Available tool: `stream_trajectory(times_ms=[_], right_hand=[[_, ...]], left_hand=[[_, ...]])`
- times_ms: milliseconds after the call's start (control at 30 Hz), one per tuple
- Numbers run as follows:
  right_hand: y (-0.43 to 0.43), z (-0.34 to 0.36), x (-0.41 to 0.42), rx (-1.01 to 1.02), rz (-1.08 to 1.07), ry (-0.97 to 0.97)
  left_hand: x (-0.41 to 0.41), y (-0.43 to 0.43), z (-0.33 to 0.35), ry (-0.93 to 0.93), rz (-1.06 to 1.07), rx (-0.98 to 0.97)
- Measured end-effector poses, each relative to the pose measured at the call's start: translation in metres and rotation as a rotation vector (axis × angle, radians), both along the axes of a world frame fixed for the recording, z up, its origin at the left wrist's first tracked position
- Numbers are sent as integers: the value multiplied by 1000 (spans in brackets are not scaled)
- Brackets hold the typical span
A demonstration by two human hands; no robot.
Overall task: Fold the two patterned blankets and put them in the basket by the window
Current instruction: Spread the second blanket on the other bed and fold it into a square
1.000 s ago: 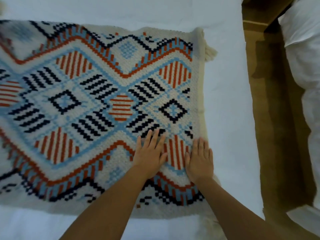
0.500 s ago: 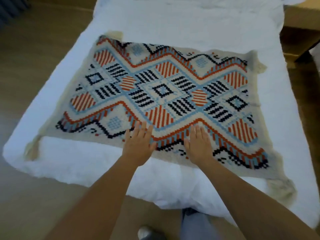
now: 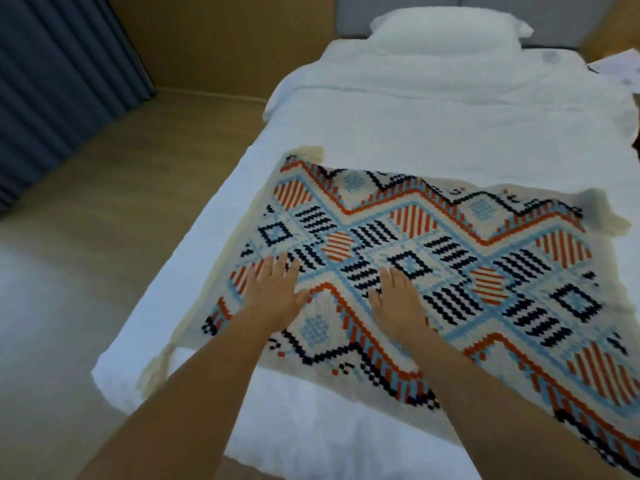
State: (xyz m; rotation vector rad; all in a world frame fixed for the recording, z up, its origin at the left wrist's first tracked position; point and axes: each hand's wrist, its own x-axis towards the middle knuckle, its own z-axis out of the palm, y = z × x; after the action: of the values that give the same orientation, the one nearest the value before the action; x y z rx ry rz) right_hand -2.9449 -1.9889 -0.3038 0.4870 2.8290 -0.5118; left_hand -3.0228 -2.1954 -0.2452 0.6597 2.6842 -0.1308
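Observation:
A cream patterned blanket (image 3: 450,258) with orange, black and light-blue diamonds lies spread flat across the foot of a white bed (image 3: 433,126). Tassels hang at its corners. My left hand (image 3: 273,292) lies flat on the blanket's left part, fingers straight and spread. My right hand (image 3: 398,299) lies flat a little to the right of it, fingers straight and together. Neither hand holds any cloth. Only one patterned blanket shows, and no basket is in view.
A white pillow (image 3: 446,29) sits at the head of the bed. Dark blue curtains (image 3: 59,84) hang at the far left over a wooden floor (image 3: 114,216). Papers (image 3: 620,69) lie on a surface at the upper right edge.
My view has swung left and up, from the blanket's right end to the whole bed. Both hands, still flat, have slid leftward along the blanket to its left part.

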Motion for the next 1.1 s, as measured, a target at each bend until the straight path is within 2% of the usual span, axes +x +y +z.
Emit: stream_trajectory(times_ms=[233, 433, 633, 767, 867, 933, 1000, 1100], right_hand=[[-1, 12, -129, -50, 34, -13], [7, 4, -230, -104, 34, 1], [31, -30, -357, -165, -96, 123], [45, -67, -440, -76, -107, 197], [57, -96, -476, 9, -142, 118], [59, -115, -487, 29, -140, -58], [55, -130, -491, 54, -85, -218], [44, -144, -492, 101, -22, -272]], left_hand=[[-145, 5, 8, -20, 89, 45], [-261, 31, -17, -24, 26, 76], [-383, 60, -88, -45, -34, 119], [-445, 73, -144, -58, -68, 140], [-479, 87, -171, 7, -57, 159], [-496, 98, -186, 17, 54, 234], [-509, 110, -196, -56, 264, 369], [-524, 121, -207, -98, 487, 432]])
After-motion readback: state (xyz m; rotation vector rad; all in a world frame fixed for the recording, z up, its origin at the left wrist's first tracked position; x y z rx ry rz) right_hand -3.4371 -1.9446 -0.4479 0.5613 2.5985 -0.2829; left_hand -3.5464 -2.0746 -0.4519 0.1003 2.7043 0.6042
